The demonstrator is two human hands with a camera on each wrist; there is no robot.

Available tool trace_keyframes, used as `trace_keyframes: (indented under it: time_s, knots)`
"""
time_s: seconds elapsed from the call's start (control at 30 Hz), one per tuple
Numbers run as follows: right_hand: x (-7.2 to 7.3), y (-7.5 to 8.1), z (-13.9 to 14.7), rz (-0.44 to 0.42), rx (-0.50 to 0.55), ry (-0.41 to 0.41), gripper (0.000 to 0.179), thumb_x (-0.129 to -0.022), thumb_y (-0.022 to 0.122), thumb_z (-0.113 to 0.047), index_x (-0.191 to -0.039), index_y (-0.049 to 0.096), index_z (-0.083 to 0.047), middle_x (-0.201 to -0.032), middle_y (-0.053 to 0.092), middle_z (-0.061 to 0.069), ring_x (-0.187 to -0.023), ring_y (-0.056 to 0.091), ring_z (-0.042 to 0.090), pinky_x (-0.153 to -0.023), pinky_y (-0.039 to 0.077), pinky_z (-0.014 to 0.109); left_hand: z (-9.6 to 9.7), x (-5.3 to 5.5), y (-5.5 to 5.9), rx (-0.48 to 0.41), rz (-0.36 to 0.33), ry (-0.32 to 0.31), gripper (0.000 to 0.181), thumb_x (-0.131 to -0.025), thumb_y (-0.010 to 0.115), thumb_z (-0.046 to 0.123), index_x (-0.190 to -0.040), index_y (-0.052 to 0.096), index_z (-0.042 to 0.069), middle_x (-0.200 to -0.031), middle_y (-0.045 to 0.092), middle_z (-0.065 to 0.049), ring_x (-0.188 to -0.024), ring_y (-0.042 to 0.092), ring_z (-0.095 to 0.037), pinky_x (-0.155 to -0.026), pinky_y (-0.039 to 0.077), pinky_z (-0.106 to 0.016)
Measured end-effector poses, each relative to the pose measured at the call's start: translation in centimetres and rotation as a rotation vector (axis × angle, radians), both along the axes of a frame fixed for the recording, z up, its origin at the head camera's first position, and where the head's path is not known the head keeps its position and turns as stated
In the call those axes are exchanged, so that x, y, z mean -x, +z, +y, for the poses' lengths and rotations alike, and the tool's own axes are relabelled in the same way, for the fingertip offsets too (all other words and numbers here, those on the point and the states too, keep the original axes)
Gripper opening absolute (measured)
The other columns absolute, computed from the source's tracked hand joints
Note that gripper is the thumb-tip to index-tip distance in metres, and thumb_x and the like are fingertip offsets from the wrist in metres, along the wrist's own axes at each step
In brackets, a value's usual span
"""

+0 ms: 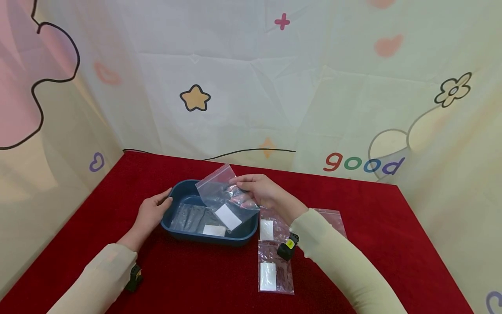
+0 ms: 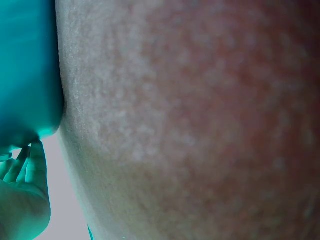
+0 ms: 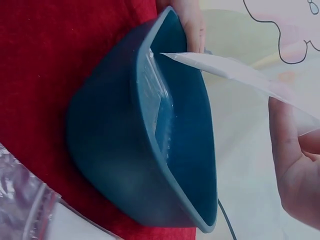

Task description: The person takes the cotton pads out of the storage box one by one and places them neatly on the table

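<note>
My right hand [image 1: 264, 189] pinches a clear zip-lock bag [image 1: 213, 192] over a blue plastic basin [image 1: 231, 240]. The bag hangs tilted, its zip edge at the upper left; a white card [image 1: 228, 217] and some small pinkish things show through it. Inside the basin lies another clear bag [image 1: 188, 218] with a white card. My left hand [image 1: 150, 211] holds the basin's left rim, thumb and fingers at the edge. From the right wrist, the basin [image 3: 110, 130] appears sideways with the held bag [image 3: 225, 67] above its opening.
Right of the basin, clear zip-lock bags with white cards lie on the red cloth [image 1: 196, 274]: a near bag [image 1: 284, 279], one behind it [image 1: 278, 224], and another [image 1: 333, 218] partly under my right forearm. A printed curtain [image 1: 251, 109] stands behind and at both sides.
</note>
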State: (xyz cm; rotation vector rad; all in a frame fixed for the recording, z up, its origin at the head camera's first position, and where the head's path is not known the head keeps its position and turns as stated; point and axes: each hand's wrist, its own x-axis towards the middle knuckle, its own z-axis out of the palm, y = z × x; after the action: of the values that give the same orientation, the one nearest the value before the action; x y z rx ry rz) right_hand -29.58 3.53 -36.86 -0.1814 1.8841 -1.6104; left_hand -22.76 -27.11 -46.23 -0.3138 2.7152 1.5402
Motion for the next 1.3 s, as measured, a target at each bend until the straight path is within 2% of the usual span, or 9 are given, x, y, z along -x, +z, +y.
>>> trace_keyframes:
  time_s: [0.13,0.3,0.47,0.77,0.93,1.03,1.3]
  knots:
    - [-0.7,-0.1,0.8,0.0,0.045,-0.011,0.036,-0.106,0.054,-0.011,-0.141,0.061,-0.005,-0.101,0.072,0.001,-0.073,0.074,0.01,-0.063,0.061,0.022,0.0,0.0,0.0,0.0,0.0,0.0,0.053,-0.107,0.048,0.021,-0.157,0.037,0.006,-0.161,0.039,-0.022,-0.152,0.035,-0.041,-0.122,0.037,-0.055]
    - [-1.5,-0.4,1.9,0.028,0.108,0.024,0.038,-0.107,0.05,-0.008,-0.143,0.055,0.003,-0.099,0.071,-0.004,-0.074,0.074,0.007,-0.063,0.062,0.022,0.1,0.0,0.0,-0.006,-0.01,0.003,0.053,-0.108,0.048,0.021,-0.157,0.037,0.006,-0.161,0.038,-0.022,-0.153,0.034,-0.04,-0.122,0.037,-0.055]
    - [-2.4,-0.9,3.1,0.042,0.121,0.042,0.038,-0.107,0.049,-0.007,-0.142,0.054,0.007,-0.096,0.072,-0.007,-0.077,0.074,0.007,-0.064,0.062,0.022,0.1,-0.1,-0.1,-0.017,-0.016,0.003,0.053,-0.108,0.048,0.021,-0.158,0.036,0.007,-0.162,0.037,-0.022,-0.153,0.034,-0.041,-0.122,0.037,-0.055]
    - [-3.5,-2.0,4.9,0.038,0.137,0.01,0.029,-0.106,0.049,-0.007,-0.13,0.063,0.002,-0.094,0.074,-0.008,-0.079,0.074,0.007,-0.066,0.062,0.022,0.0,0.0,-0.3,-0.018,-0.008,0.006,0.053,-0.108,0.048,0.021,-0.157,0.036,0.006,-0.162,0.038,-0.022,-0.153,0.034,-0.04,-0.123,0.036,-0.055]
    - [-4.4,-2.8,6.1,0.011,0.143,0.001,0.031,-0.107,0.05,-0.01,-0.133,0.063,-0.001,-0.1,0.075,-0.006,-0.087,0.074,0.009,-0.077,0.064,0.026,0.1,-0.1,-0.1,-0.029,-0.012,0.003,0.053,-0.108,0.048,0.021,-0.158,0.036,0.007,-0.163,0.037,-0.021,-0.154,0.032,-0.04,-0.123,0.035,-0.055]
    - [-4.9,-3.3,7.0,0.014,0.146,-0.003,0.031,-0.107,0.049,-0.01,-0.133,0.062,0.0,-0.099,0.075,-0.007,-0.088,0.074,0.009,-0.078,0.064,0.026,0.1,-0.2,0.0,-0.031,-0.011,0.0,0.053,-0.108,0.048,0.021,-0.158,0.036,0.007,-0.163,0.037,-0.021,-0.154,0.032,-0.04,-0.123,0.035,-0.055]
    - [-6.2,-4.1,8.7,0.054,0.138,-0.046,0.023,-0.105,0.052,-0.011,-0.117,0.072,-0.013,-0.103,0.07,-0.007,-0.09,0.069,0.008,-0.079,0.061,0.021,0.0,0.0,-0.1,-0.018,-0.007,0.01,0.052,-0.108,0.048,0.022,-0.157,0.037,0.007,-0.162,0.038,-0.02,-0.153,0.033,-0.04,-0.123,0.036,-0.054]
